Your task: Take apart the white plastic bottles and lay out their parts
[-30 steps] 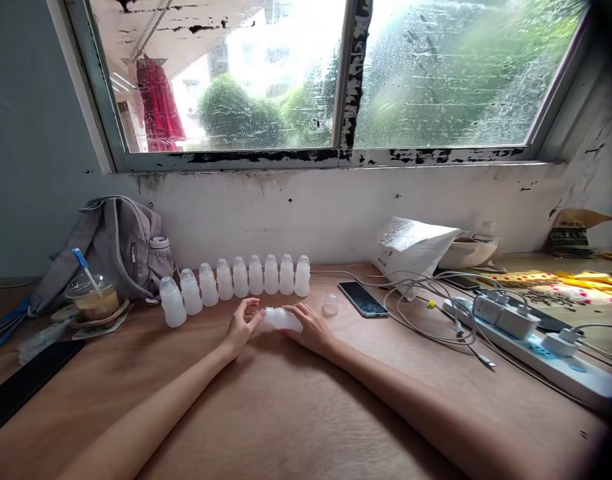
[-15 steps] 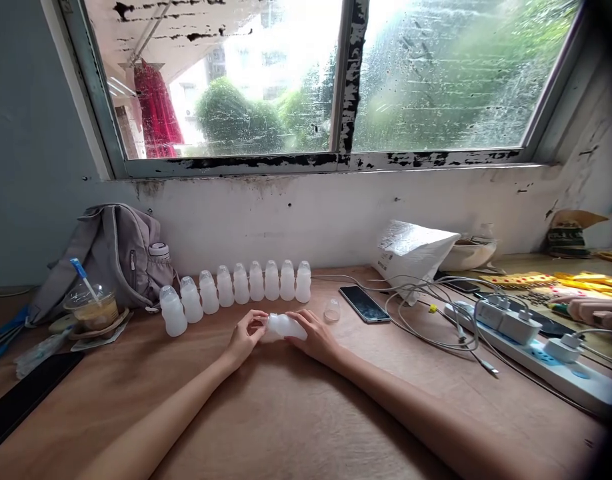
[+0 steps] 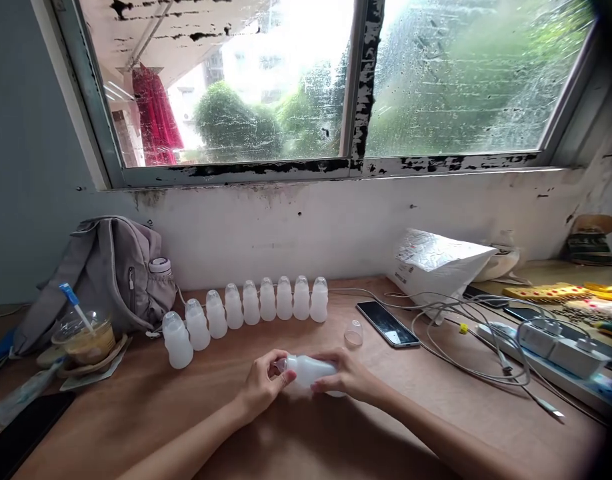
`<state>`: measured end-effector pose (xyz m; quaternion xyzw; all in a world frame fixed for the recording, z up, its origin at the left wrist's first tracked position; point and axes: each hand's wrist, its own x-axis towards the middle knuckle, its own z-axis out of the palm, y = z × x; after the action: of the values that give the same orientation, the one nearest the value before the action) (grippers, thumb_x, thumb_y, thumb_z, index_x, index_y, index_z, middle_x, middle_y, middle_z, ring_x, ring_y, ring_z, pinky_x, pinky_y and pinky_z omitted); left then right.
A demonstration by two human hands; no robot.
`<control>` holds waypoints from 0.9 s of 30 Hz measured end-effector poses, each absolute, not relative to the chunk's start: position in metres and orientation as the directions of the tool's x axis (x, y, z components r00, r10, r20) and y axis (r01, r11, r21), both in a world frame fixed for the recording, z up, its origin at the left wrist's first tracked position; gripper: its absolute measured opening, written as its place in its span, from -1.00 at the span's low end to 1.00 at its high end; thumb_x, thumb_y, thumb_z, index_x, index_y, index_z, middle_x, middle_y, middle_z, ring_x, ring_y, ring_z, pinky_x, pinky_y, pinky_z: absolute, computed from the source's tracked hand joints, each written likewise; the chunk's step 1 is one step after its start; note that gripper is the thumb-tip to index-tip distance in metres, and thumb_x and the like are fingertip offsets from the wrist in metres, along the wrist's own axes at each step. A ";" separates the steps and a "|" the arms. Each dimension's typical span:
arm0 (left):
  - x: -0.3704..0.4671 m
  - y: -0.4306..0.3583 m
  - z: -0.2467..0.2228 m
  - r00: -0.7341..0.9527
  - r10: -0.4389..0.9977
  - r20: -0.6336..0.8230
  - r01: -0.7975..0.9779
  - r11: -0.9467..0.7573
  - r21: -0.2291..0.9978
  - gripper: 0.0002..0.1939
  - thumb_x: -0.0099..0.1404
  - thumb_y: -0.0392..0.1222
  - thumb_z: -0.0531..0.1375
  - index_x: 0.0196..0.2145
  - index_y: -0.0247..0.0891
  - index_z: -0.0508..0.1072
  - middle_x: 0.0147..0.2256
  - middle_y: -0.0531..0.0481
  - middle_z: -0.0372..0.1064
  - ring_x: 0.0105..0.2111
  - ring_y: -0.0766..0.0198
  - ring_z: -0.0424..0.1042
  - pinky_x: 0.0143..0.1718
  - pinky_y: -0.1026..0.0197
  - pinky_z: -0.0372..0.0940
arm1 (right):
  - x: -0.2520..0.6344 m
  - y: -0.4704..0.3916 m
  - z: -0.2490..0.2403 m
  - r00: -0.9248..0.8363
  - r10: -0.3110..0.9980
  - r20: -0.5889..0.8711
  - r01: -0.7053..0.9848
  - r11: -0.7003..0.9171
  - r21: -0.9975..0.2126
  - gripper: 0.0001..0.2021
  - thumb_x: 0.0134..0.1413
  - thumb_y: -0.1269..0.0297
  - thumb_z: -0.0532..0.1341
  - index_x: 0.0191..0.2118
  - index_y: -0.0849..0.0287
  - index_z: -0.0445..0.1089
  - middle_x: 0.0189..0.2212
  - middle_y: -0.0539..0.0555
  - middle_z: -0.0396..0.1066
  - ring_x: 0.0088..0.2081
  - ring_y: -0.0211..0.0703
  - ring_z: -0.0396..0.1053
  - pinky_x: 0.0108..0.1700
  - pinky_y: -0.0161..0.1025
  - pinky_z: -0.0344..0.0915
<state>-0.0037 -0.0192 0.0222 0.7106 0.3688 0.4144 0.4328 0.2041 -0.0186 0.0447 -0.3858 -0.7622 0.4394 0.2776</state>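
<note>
A: And where was the frosted white feeding bottle to be found?

B: Right between the hands, touched by both! It was tipped onto its side, its long axis strung from the left hand across to the right hand.

A: Square across?

B: Not quite! The neck was pointed at the left hand and set slightly farther out; the base was angled toward the right hand, a shade nearer the wearer.

A: The grips, then?

B: At the neck, a clear tip was pinched between left thumb and fingers; whether it was a teat or something else could not be told. The base half was clasped by the right hand, thumb on the near side, fingers over the far side.

A: Was any weight taken by the desk?

B: That could not be told.

A: And beyond the hands?

B: A loose clear domed cap was spotted just past the right hand, held by neither, with a smartphone placed farther out to its right. A row of nine capped bottles was ranged beyond both hands, its nearer end curved out to the left of the left one.
</note>
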 end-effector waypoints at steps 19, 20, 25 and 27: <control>0.041 -0.019 0.024 0.245 0.969 0.022 -0.235 0.037 0.971 -0.61 -0.05 -0.10 0.25 -0.24 -0.26 0.34 -0.32 -0.03 0.32 -0.23 0.15 0.28 -0.22 0.21 0.20 | 0.221 0.005 0.055 -0.579 0.795 0.182 0.325 0.430 -0.842 -0.69 0.07 0.03 0.01 -0.30 0.17 0.30 -0.35 0.07 0.28 -0.34 -0.22 0.24 -0.30 -0.29 0.20; 0.040 -0.019 0.023 0.239 0.971 0.010 -0.227 0.046 0.973 -0.63 -0.08 -0.10 0.25 -0.28 -0.27 0.35 -0.35 -0.02 0.31 -0.26 0.15 0.28 -0.25 0.21 0.20 | 0.230 0.015 0.061 -0.597 0.769 0.228 0.390 0.526 -0.756 -0.69 0.06 0.05 0.02 -0.38 0.19 0.32 -0.38 0.08 0.28 -0.38 -0.23 0.23 -0.34 -0.30 0.20; 0.032 -0.017 0.019 0.311 0.948 -0.067 -0.283 0.160 0.946 -0.61 -0.09 -0.11 0.22 -0.24 -0.25 0.34 -0.39 0.00 0.26 -0.34 0.21 0.27 -0.31 0.21 0.19 | 0.272 0.062 0.083 -0.545 0.816 0.192 0.715 0.572 -0.401 -0.85 0.03 0.28 0.06 -0.41 0.17 0.35 -0.50 0.04 0.30 -0.51 -0.26 0.24 -0.45 -0.34 0.16; 0.032 -0.016 0.018 0.364 0.929 -0.062 -0.329 0.190 0.925 -0.56 -0.08 -0.13 0.21 -0.18 -0.23 0.30 -0.38 0.01 0.24 -0.36 0.24 0.27 -0.33 0.24 0.18 | 0.289 0.075 0.085 -0.446 0.880 0.162 0.849 0.474 -0.234 -0.89 -0.03 0.33 0.10 -0.42 0.15 0.37 -0.46 0.06 0.30 -0.48 -0.22 0.27 -0.44 -0.32 0.15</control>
<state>0.0316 -0.0161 0.0178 0.4470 0.3359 0.4529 0.6944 0.2889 0.0753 0.0850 -0.5095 -0.8483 0.0593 0.1312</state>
